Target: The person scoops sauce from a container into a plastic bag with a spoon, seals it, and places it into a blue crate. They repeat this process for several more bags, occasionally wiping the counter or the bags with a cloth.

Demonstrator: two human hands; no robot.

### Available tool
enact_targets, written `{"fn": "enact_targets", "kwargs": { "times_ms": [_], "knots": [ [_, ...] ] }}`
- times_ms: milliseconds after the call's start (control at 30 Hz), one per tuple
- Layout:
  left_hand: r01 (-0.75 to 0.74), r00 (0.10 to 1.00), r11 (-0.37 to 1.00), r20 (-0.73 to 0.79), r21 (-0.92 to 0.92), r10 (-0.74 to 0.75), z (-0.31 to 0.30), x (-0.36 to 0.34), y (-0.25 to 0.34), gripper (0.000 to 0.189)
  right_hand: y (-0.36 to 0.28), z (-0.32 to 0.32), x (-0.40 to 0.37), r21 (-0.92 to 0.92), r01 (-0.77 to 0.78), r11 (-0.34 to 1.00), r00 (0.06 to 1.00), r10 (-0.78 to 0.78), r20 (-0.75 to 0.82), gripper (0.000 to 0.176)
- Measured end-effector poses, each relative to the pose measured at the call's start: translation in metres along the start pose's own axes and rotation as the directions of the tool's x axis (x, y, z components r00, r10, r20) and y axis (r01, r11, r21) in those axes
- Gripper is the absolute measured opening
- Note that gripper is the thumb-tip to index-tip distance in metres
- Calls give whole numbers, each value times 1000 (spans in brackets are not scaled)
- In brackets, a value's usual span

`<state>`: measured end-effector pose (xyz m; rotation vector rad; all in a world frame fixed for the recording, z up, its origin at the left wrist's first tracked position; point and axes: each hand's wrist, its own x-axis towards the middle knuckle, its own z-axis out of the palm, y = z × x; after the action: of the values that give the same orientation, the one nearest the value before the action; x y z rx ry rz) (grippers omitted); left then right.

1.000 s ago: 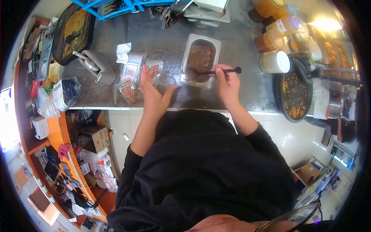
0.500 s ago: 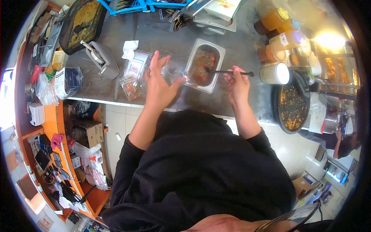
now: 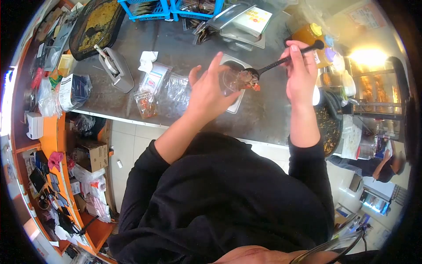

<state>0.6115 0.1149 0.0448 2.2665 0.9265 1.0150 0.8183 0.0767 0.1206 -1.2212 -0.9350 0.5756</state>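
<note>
My left hand (image 3: 210, 90) holds a clear plastic bag (image 3: 228, 82) open between thumb and fingers, above the metal tray (image 3: 237, 105). In my right hand (image 3: 301, 72) is a black spoon (image 3: 288, 57), gripped by its handle. Its bowl, loaded with dark and red food (image 3: 251, 82), is at the mouth of the bag. The bag and my left hand cover much of the tray. Left of my left hand lie flat clear bags (image 3: 177, 87) and a small filled bag (image 3: 146, 104) on the metal table (image 3: 127, 103).
A grey container (image 3: 118, 72) and a dark pan of yellow food (image 3: 94, 28) stand at the left. Blue baskets (image 3: 145, 9) and a lidded metal container (image 3: 241, 35) are at the back. Sauce bottles (image 3: 307, 33) and a round black pan (image 3: 329, 132) occupy the right side. Another person (image 3: 387, 169) is at far right.
My right hand has lifted the spoon out of the tray, bringing up food. My left hand has moved right with the bag, over the tray.
</note>
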Motion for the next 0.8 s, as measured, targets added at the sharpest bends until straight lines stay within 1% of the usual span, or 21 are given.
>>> {"fn": "enact_targets", "kwargs": {
  "times_ms": [33,133,167,267,300,367,400,433,467,533,567,667,700,800],
  "knots": [
    [0,1000,1000,-17,-6,0,2,1,1,112,-5,5,2,-28,47,998,997,-45,65,15],
    [-14,997,998,-82,-55,9,5,1,4,114,-19,26,-2,-176,227,958,966,-199,166,14],
    [-21,994,997,-107,-75,13,5,2,4,114,-21,32,-6,-253,262,931,959,-222,177,10],
    [8,992,996,-127,-94,-20,6,1,4,115,-23,46,-18,-407,503,763,862,-409,299,8],
    [14,989,994,-145,-112,-30,6,1,3,112,-25,46,-22,-466,555,689,830,-420,368,10],
    [22,983,989,-179,-148,-48,6,1,3,105,-26,49,-25,-434,642,633,765,-492,415,10],
    [82,983,975,-143,-208,-113,6,1,3,106,-27,50,-26,-416,683,601,730,-527,436,11],
    [143,979,953,-103,-266,-176,6,0,4,106,-28,50,-28,-404,686,605,725,-518,454,11],
    [204,970,925,-60,-320,-234,6,0,5,107,-28,50,-29,-365,714,598,697,-550,461,12],
    [244,962,898,-28,-365,-272,6,-1,4,108,-25,50,-32,-287,762,580,640,-610,467,14],
    [263,957,884,-11,-387,-290,7,-1,3,108,-22,51,-33,-243,799,551,596,-669,444,17],
    [256,958,861,-3,-440,-287,7,-2,4,109,-26,44,-33,-198,825,528,544,-652,528,18],
    [252,960,864,-4,-435,-282,7,-2,4,109,-27,44,-31,-188,848,495,514,-686,515,19],
    [242,962,868,-9,-434,-273,9,-2,5,110,-22,42,-33,-149,821,552,551,-695,462,14]
  ]
}}
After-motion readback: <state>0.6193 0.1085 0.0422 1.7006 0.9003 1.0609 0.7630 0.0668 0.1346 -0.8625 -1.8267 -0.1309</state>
